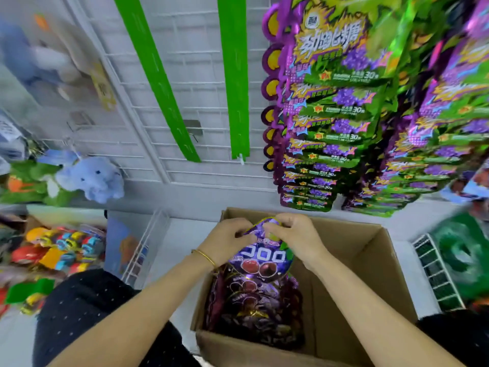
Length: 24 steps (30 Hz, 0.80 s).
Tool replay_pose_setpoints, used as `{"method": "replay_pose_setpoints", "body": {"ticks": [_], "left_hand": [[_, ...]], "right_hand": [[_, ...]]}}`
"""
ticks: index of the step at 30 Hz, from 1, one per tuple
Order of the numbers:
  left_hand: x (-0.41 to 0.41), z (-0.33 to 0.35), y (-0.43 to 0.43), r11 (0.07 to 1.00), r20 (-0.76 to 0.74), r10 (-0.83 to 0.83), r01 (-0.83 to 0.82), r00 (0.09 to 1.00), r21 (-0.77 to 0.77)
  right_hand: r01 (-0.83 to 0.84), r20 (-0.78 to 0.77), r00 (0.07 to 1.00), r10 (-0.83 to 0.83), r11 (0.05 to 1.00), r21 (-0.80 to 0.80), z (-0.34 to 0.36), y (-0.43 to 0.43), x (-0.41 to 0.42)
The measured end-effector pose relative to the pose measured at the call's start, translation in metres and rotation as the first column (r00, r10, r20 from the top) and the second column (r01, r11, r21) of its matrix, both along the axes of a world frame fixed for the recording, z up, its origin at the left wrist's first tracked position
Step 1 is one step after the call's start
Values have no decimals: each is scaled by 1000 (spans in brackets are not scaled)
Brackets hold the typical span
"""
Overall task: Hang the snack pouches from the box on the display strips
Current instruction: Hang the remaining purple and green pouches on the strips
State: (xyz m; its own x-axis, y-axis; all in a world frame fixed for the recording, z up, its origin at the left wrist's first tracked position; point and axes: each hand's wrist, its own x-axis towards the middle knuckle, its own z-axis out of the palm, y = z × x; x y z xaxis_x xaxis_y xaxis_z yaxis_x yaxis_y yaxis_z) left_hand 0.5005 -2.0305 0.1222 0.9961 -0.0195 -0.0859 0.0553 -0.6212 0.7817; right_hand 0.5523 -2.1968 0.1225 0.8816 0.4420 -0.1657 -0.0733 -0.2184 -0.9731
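Ok so rn this looks like the pick-and-prep step imo. One purple snack pouch (264, 256) is out of the box, held between both hands right over the box's open top. Left hand (227, 238) pinches the pouch's top edge from its side, fingers curled in. Right hand (293, 234) does the same from the other side, so both are closed on that edge and nearly touching each other. Prob lining up the hang hole, but can't tell, the fingers cover it.

Next move, my guess: lift the pouch up and fwd to one of the two empty green display strips (234, 75) hanging above the hands, a bit to the left, then slip the hole over a hook. It'll need the top edge kept flat, and maybe one hand freed to steady the strip. Hooks are too small/blurry to make out tbh.

Containers: the cardboard box (370, 263) sits directly under the hands, flaps open. There's a pile of more purple pouches (254, 308) in its left part, below the left wrist. The part under the right forearm shows bare cardboard. Up and right of the hands, the green-purple pouches (330, 123) already fill their strips top to bottom. Off past the left arm there's a wire bin (144, 247) w/ bright packets (60, 247) in it.
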Motion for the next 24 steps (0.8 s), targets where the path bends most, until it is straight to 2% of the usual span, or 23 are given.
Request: {"method": "replay_pose_setpoints", "body": {"ticks": [3,7,9,11,13,17,21,24], "left_hand": [[5,23,1,998,75,56,-53,996,-36],[12,52,9,992,49,101,-97,994,-76],[24,67,17,959,78,228,-210,971,-190],[45,80,29,893,132,398,-350,908,-284],[67,90,36,862,139,470,-419,872,-286],[109,84,40,876,159,472,-440,867,-198],[128,77,41,819,232,544,-450,807,-357],[133,82,43,806,251,533,-395,808,-440]], "right_hand": [[12,18,1000,-13,997,80,26,-3,-4],[33,66,997,-42,991,131,56,1,-6],[42,84,995,-56,987,155,66,6,-1],[29,133,990,-45,993,118,69,11,5],[25,173,984,-35,998,61,70,14,9],[55,216,974,-67,997,63,67,19,19],[51,236,970,-55,998,22,66,23,30],[89,302,950,-84,996,-3,70,32,42]]}}
